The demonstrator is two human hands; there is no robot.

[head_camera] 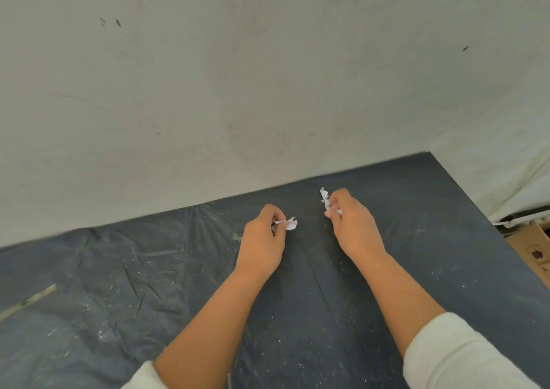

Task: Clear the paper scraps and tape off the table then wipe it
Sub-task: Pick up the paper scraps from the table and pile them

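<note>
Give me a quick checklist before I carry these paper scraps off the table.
1. Left hand holds its paper scrap in a firm grip: ok.
2. Right hand pinches its scrap: ok.
3. Tape off the table: not ok; a long strip and a short piece remain on the left.
4. White specks wiped away: not ok.
5. Bin to drop scraps into: cannot tell, none in view.
6. Wiping cloth ready: cannot tell, none visible.

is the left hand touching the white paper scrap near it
Touching. The head view shows the left hand pinching the white paper scrap between its fingertips, with part of the scrap sticking out to the right.
</note>
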